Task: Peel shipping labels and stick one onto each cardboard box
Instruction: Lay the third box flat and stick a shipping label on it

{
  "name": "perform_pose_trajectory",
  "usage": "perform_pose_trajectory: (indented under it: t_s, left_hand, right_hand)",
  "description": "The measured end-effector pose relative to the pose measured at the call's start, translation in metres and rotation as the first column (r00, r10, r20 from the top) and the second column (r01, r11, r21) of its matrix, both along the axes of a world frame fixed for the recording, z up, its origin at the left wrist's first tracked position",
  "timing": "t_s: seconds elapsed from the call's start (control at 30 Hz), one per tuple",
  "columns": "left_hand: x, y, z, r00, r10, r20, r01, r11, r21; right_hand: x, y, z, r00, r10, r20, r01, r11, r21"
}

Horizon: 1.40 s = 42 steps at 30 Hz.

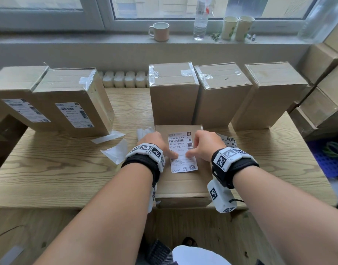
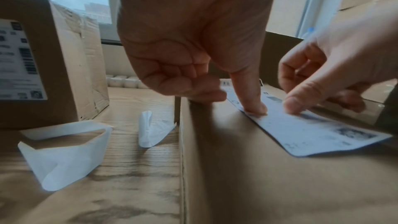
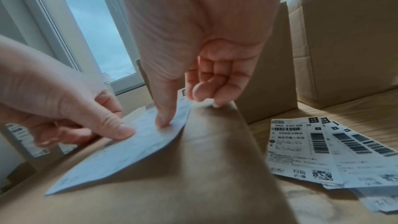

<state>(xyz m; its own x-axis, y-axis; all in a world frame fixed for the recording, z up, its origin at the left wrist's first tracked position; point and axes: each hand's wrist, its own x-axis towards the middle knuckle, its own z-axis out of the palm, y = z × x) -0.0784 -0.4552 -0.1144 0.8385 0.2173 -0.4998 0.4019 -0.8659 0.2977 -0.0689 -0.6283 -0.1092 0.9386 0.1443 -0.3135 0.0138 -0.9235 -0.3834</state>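
Both thumbs (image 1: 173, 155) on label (image 1: 183, 150)

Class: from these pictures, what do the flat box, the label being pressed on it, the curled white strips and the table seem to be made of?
Box: matt brown cardboard, creased seams. Label: thin white printed paper, lying flat under both thumbs. Strips: slightly see-through, glossy-looking paper, probably peeled backing. Table: pale wood or wood-look laminate; grain shows.
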Motion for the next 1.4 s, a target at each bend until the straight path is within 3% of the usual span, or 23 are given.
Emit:
perform_pose_trajectory:
  t_s: [0.17,0.3,0.93,1.4]
  left_hand:
    - [0.006,0.009,0.001,0.990,0.065,0.128,-0.073,0.995,0.062]
    - [0.008,0.006,0.003,0.964,0.174,0.200,-0.180,0.984,0.013]
    - [0.035,0.008,-0.019,0.959,0.256,0.121,-0.232,0.956,-0.180]
    - [0.002,0.009,-0.023,0.970,0.241,0.036,-0.228,0.952,-0.205]
  right_hand:
    - [0.008,-0.012,0.007,0.992,-0.124,0.020,0.124,0.992,-0.003]
    - [0.017,-0.006,0.003,0.990,-0.137,0.043,0.135,0.990,0.033]
    - [0.044,0.007,-0.017,0.950,-0.290,-0.116,0.302,0.947,0.106]
    - [0.010,-0.005,-0.009,0.950,-0.257,-0.177,0.268,0.962,0.042]
